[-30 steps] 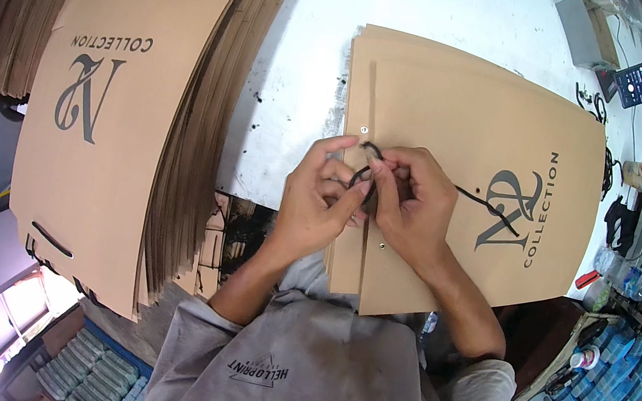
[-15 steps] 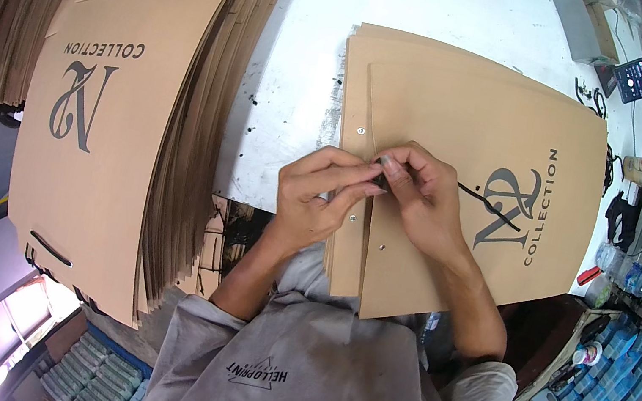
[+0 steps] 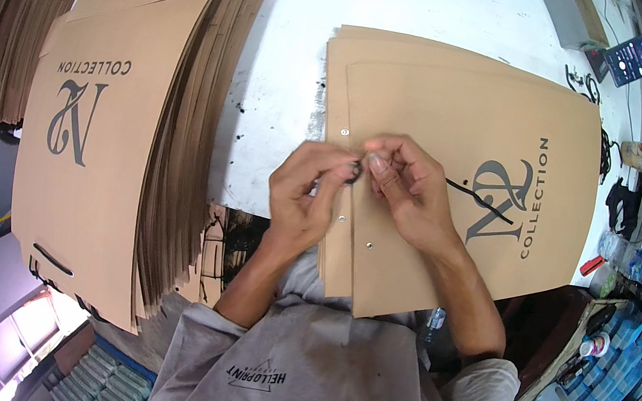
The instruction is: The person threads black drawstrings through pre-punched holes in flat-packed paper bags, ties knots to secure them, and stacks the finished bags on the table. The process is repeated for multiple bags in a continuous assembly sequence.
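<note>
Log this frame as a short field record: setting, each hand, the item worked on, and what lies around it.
setting: white table, seen from above
left hand: pinches a black cord at the flat paper bag's edge
right hand: pinches the same cord at the same spot, fingertips meeting the left's
bag: brown, flat, printed side up, metal eyelets along its near edge
cord: free end trails right across the bag
left of bag: stack of bags, fanned
far right: phone, bottle

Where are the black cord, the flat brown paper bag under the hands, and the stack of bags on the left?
black cord [image 3: 482,200], head view, its loose middle stretch.
flat brown paper bag [image 3: 451,95], head view, bare upper face.
stack of bags [image 3: 96,187], head view, top sheet's face.
</note>
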The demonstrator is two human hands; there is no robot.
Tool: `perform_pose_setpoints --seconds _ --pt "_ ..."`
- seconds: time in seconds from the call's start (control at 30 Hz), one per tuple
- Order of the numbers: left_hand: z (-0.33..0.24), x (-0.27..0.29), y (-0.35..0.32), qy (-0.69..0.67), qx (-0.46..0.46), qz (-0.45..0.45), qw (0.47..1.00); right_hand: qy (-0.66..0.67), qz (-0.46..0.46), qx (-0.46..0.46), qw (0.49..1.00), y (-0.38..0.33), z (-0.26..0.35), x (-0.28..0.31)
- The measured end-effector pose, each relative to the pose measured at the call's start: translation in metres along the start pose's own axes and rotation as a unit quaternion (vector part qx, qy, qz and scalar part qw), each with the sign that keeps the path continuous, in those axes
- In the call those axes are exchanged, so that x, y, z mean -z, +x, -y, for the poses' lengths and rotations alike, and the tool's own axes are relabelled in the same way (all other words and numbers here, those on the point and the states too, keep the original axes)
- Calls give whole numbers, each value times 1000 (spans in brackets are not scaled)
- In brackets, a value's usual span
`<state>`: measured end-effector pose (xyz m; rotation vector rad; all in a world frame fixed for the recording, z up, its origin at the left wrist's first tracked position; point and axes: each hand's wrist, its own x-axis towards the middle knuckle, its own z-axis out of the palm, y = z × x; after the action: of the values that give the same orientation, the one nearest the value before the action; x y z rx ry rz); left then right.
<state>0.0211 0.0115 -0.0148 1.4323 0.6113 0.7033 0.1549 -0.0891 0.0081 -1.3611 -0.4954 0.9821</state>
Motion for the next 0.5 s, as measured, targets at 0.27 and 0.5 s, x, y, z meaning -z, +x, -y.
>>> perform_pose_setpoints --seconds 0.27,0.5 --pt "-45 43 -27 -8 -37 80 996 -442 5 243 863 8 -6 -11" --pt "-31 39 -8 313 -124 -75 939 -448 -42 162 878 -42 44 56"
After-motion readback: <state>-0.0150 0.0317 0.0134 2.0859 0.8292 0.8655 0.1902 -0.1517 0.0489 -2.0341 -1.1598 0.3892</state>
